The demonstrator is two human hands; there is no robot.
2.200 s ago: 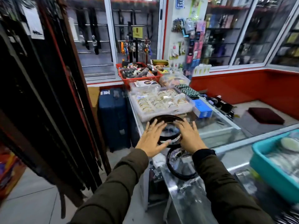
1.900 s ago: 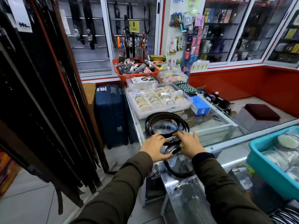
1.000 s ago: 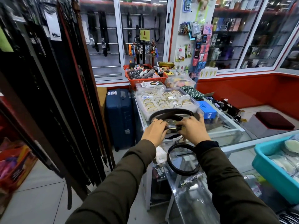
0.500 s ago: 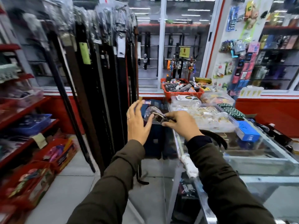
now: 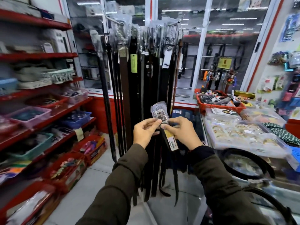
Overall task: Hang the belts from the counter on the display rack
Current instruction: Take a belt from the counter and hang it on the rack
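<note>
I hold a dark belt (image 5: 168, 140) in front of me by its buckle end, which is wrapped in clear plastic (image 5: 159, 112). My left hand (image 5: 145, 132) and my right hand (image 5: 181, 132) both pinch it just below the buckle, and a yellow price tag hangs on the strap. The strap drops down between my forearms. Straight behind stands the display rack (image 5: 142, 65), full of hanging dark belts. A coiled black belt (image 5: 248, 163) lies on the glass counter (image 5: 276, 190) at the right, and part of another belt shows at the lower right edge.
Red shelves (image 5: 37, 101) with baskets and boxes line the left side. On the counter sit a clear tray of bangles (image 5: 241, 135) and a red basket (image 5: 217, 104) of small goods. A dark blue suitcase (image 5: 183, 114) stands behind the rack. Tiled floor (image 5: 90, 189) lies below.
Both hands lifted one coiled belt off the counter and the view swung left to the rack. The belt has uncoiled and hangs down, with its wrapped buckle raised.
</note>
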